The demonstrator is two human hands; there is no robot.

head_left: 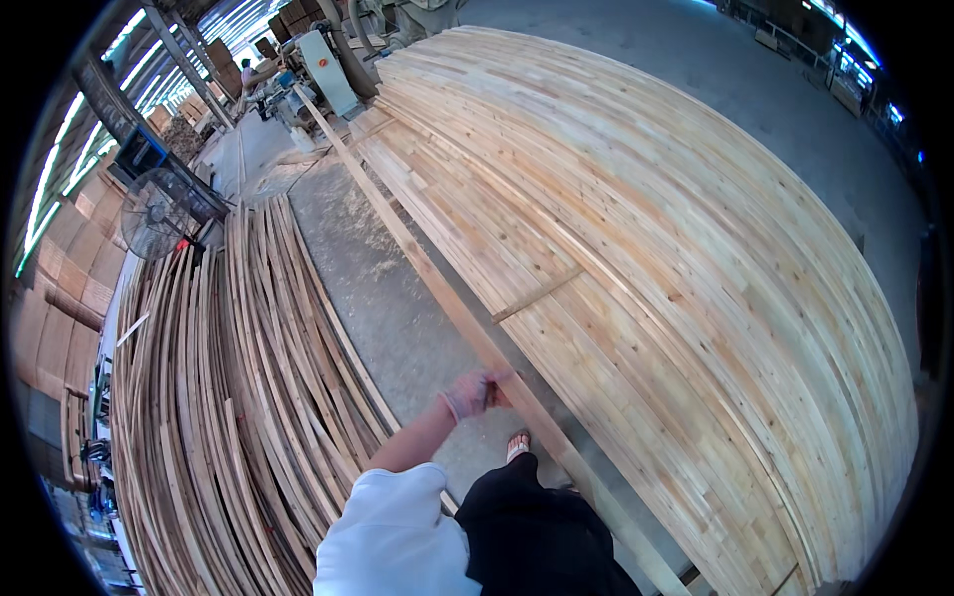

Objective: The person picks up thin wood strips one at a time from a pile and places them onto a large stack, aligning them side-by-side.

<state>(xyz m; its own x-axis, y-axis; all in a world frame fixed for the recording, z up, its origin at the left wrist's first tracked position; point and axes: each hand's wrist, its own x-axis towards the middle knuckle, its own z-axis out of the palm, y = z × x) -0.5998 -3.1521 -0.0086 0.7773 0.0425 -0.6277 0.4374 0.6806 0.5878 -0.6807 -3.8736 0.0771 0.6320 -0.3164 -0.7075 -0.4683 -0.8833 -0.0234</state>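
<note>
The left hand [469,393], in a thin pinkish glove, is closed around a long wooden strip [427,260], gripping it near its near end. The right hand is not in view.

The strip is a narrow, pale, flat length of sawn wood with straight edges. Its long axis runs from the near right, past the hand, away to the far left, where it reaches toward a pale green machine [328,70]. It lies along the left edge of a big stack of boards [656,258], just beside it.

The boards in the stack are light, smooth, finger-jointed planks with small brown knots, laid side by side so the top forms one broad flat surface; a short thin slat [537,294] lies across them. On the left lies a loose pile of strips [229,397], rougher and darker, many with bark-coloured edges, all pointing the same way as the held strip.

Between pile and stack runs a grey concrete floor [388,298] dusted with sawdust. A sandalled foot [518,446] stands on it beside the strip. A black floor fan [157,213] stands at the far left, and another person [250,75] works beside the machine in the long, roof-lit hall.
</note>
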